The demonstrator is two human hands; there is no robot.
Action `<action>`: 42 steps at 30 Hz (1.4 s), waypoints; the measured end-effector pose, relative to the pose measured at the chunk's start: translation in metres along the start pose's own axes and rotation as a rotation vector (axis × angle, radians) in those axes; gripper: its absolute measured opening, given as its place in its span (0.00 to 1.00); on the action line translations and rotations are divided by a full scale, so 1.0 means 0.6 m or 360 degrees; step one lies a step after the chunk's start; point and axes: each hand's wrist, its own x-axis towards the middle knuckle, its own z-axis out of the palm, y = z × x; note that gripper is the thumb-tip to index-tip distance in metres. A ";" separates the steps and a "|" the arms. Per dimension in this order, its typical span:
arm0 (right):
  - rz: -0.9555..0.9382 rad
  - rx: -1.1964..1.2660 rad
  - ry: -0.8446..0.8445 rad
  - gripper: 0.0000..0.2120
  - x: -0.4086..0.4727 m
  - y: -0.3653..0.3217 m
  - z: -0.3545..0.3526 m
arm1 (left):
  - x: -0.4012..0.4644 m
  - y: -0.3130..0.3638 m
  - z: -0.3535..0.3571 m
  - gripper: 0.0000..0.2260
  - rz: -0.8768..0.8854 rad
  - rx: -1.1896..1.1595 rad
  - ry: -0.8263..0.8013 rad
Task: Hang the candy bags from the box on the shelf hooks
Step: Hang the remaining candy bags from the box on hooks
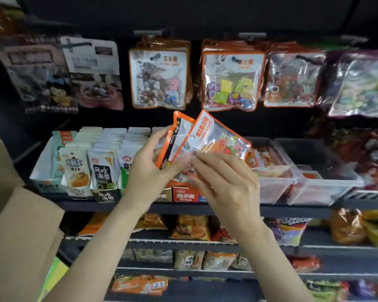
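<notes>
Two bags held below the hook row; risk lay in separating them.

The left hand (150, 168) gripped the lower edge of two flat, glossy, orange-trimmed clear plastic candy bags (202, 141), thumb in front and fingers curled behind. The right hand (225, 182) pinched the front bag's bottom edge; its fingertips were blurred. Both bags sat just below the hanging orange-bordered pouch of coloured candy cubes (231, 80), fanned apart at the top. Judgement: the slick film could slip from the pinch and drop a bag onto the clear plastic bins (292, 184) below that pouch; their hang-holes were not visible. The brown cardboard box (20, 214) stood well left of the pouch.
</notes>
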 end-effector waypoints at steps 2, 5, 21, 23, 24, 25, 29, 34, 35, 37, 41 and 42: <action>0.0042 0.0151 -0.0141 0.14 -0.008 0.023 -0.015 | 0.006 0.001 0.003 0.22 0.0015 -0.0009 -0.0015; 0.0347 0.0228 -0.0262 0.20 -0.008 0.065 -0.049 | 0.021 0.014 0.010 0.19 0.0071 0.0037 -0.0106; 0.1053 0.0358 0.0280 0.22 0.052 0.232 -0.158 | 0.082 0.070 0.225 0.18 0.0369 0.0234 -0.0011; 0.1053 0.0356 0.0281 0.22 0.067 0.248 -0.162 | 0.099 0.075 0.243 0.18 0.0362 0.0254 0.0040; 0.1056 0.0351 0.0275 0.22 0.073 0.257 -0.162 | 0.106 0.077 0.250 0.17 0.0354 0.0255 0.0048; 0.1066 0.0335 0.0260 0.23 0.078 0.266 -0.163 | 0.114 0.076 0.256 0.17 0.0347 0.0263 0.0056; 0.1082 0.0281 0.0179 0.24 0.088 0.297 -0.160 | 0.142 0.066 0.270 0.17 0.0334 0.0271 0.0061; 0.1081 0.0281 0.0136 0.25 0.082 0.312 -0.152 | 0.154 0.047 0.274 0.16 0.0271 0.0238 0.0003; 0.1072 0.0269 0.0134 0.25 0.083 0.312 -0.149 | 0.155 0.045 0.274 0.16 0.0270 0.0242 0.0005; 0.1067 0.0226 0.0097 0.24 0.091 0.317 -0.145 | 0.155 0.042 0.271 0.17 0.0280 0.0256 0.0017; 0.1070 0.0018 -0.0021 0.24 0.115 0.347 -0.122 | 0.136 0.038 0.236 0.15 0.0359 0.0431 0.0105; 0.1043 -0.0070 -0.0054 0.24 0.119 0.355 -0.113 | 0.128 0.035 0.221 0.13 0.0372 0.0476 0.0118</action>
